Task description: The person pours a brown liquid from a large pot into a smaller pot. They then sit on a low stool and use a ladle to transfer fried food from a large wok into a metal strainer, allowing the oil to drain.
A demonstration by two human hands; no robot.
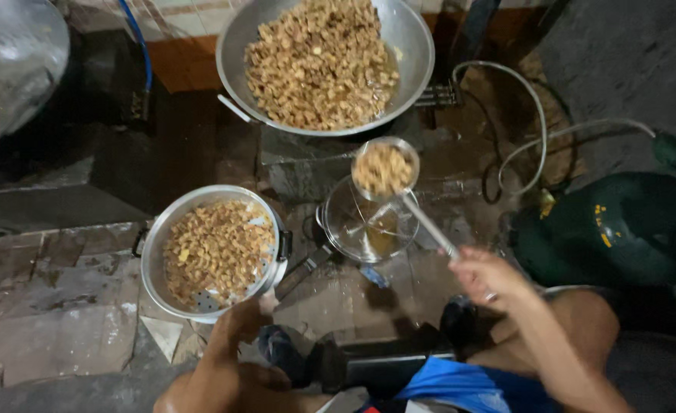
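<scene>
My right hand (484, 275) grips the long metal handle of a ladle (384, 169) heaped with fried brown pieces. The ladle hangs over a small steel pot (336, 229) holding a little oil. Above it a large wok (410, 38) sits full of the same fried pieces. At the left stands a perforated metal colander (154, 264) half filled with fried pieces. My left hand (240, 321) rests at the colander's near rim, its fingers touching the edge.
A dark green gas cylinder (620, 229) lies at the right, with grey hoses (533, 115) looping toward the burner under the wok. A blue hose (141, 46) runs at the top left. Worn concrete floor (63, 306) surrounds the pots. My feet sit below the small pot.
</scene>
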